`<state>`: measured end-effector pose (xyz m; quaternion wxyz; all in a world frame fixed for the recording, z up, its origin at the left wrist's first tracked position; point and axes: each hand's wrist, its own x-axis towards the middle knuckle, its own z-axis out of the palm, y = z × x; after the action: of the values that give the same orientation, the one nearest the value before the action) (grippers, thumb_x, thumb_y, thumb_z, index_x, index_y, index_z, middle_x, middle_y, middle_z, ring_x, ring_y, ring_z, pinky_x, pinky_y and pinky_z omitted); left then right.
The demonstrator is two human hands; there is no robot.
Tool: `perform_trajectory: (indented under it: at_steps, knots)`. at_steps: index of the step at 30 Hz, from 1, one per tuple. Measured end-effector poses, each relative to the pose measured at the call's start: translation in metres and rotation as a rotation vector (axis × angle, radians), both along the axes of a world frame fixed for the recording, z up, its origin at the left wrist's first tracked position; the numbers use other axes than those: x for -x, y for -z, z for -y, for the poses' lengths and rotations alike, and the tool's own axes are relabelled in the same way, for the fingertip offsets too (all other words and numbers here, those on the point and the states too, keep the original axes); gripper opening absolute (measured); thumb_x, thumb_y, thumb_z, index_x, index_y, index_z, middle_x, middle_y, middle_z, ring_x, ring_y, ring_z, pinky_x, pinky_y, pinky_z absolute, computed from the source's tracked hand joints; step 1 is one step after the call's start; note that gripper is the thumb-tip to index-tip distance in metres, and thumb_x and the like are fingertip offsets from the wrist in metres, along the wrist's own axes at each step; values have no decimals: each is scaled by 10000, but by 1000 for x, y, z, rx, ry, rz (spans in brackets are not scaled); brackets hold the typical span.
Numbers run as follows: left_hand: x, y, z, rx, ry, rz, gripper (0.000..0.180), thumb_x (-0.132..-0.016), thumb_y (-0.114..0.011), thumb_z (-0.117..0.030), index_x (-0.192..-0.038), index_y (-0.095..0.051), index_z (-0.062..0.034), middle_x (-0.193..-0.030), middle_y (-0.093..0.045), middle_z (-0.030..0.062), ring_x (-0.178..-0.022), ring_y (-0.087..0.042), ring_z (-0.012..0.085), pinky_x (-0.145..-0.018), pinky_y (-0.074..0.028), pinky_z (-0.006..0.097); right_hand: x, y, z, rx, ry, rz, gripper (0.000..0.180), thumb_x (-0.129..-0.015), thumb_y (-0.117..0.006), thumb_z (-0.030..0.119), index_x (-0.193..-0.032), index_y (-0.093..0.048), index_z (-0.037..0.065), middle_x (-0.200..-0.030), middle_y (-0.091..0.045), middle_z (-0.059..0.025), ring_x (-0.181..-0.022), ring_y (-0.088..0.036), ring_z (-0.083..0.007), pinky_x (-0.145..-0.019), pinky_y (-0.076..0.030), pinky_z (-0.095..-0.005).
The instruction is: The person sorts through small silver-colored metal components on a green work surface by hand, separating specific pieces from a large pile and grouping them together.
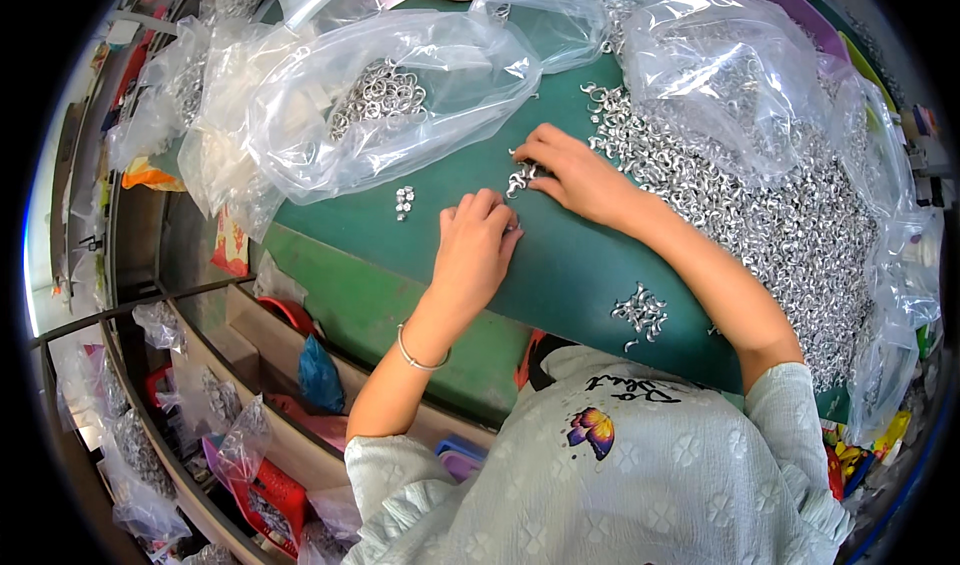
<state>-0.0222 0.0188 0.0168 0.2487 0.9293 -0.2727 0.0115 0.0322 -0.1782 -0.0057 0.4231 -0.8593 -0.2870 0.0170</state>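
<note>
My left hand (472, 250) is closed, its fingers and thumb pinched on a small silver metal piece (512, 226) that is mostly hidden. Over a little cluster of curved silver metal pieces (520, 179), my right hand (578, 173) curls its fingers and thumb around some of them on the green table mat (570, 265). Left of my left hand lies a short group of small silver pieces (403, 203), set close together. A loose pile of curved pieces (640, 315) rests nearer my body, below my right forearm.
A large heap of silver pieces (800, 255) covers the right side, partly under a clear plastic bag (710, 75). Another open clear bag (460, 85) at the back left holds silver rings (380, 100). Shelving with bags and a red basket (280, 500) stands at lower left.
</note>
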Motion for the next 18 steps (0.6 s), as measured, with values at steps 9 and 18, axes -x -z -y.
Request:
perform_trajectory:
  at_steps: [9,18]
  knots:
    - [11,2,-8,146,-57,-56,164,-809,-662,-11,-961,-600,-12,-1045,-557,127,-991,-542,325,-883,-420,375,3,2,3,-75,56,31,296,-781,-677,-22,-1063,-594,9,-960,-533,-104,-758,-539,-222,-700,-462,-341]
    - [49,13,-22,835,-539,-183,223,-915,-504,57,-1121,-580,20,-1072,-570,79,-936,-559,140,-788,-454,238,52,-21,16,-65,25,-137,229,-828,-612,-31,-1056,-597,-17,-1014,-591,-141,-889,-604,-281,-789,-494,-354]
